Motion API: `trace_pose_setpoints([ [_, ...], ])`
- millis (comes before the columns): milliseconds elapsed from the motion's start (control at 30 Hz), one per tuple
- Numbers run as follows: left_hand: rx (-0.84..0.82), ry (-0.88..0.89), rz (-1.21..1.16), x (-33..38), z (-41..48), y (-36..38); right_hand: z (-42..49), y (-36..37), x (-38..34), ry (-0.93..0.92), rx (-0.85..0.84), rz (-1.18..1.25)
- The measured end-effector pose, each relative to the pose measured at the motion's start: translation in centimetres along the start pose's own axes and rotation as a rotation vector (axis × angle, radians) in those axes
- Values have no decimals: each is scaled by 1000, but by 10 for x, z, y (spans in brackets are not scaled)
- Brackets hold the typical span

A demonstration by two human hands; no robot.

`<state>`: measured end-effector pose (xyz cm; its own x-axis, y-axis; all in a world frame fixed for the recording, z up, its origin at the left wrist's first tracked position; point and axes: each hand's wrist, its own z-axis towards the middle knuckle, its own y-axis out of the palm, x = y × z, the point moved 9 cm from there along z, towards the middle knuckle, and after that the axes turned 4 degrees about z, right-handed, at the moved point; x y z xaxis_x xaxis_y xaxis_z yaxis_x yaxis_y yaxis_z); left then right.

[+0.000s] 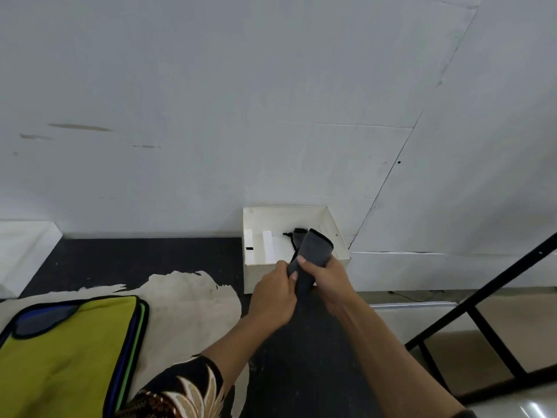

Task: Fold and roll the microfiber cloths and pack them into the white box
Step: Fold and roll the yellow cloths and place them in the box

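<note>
Container: one white box (342, 260), open-topped, stands at the far edge of the dark table (129, 260), its back against the white wall (241, 86). Inside, on the left of its floor, two pale strips (266, 247) lie side by side, and a small black mark sits beside the left one. A dark item with a black cord (288, 235) lies further right in the box; the rolled cloth partly hides it, so whether it is a second cloth cannot be settled.

Task item: a grey microfiber cloth (313, 251), rolled into a tube with black edging at its upper end, is held tilted over the near right part of the box, the upper end above the interior and the lower end outside the front wall.

Hands: the right hand (327, 277) is wrapped around the lower part of the roll, thumb across its front. The left hand (272, 297) is clenched on the roll's lower left edge, fingers curled against the cloth. Both hands touch each other at the roll.

Surface: the table top is dark and speckled. A cream sheet (187, 300) with ragged edges lies on its left half. On that sheet sits a stack of flat cloths (66, 357), yellow-green on top with black edging, blue and green edges showing below, a grey corner folded over.

Room: a patterned sleeve (177, 393) covers the left upper arm. A black metal frame (482, 303) stands at right over a pale floor.
</note>
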<state>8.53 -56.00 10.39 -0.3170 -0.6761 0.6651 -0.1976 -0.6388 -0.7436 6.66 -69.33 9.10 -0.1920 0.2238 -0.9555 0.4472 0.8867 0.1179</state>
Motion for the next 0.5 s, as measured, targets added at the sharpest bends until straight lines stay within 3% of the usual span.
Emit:
trace_pose_setpoints([
  [167,-96,-89,100,6,37,25,58,-24,-13,-26,34,-114],
  [333,-83,-171,233,18,106,24,139,-19,-39,-93,-65,-280],
  [500,-198,-369,141,-8,172,39,212,-2,-53,-173,-95,-497],
])
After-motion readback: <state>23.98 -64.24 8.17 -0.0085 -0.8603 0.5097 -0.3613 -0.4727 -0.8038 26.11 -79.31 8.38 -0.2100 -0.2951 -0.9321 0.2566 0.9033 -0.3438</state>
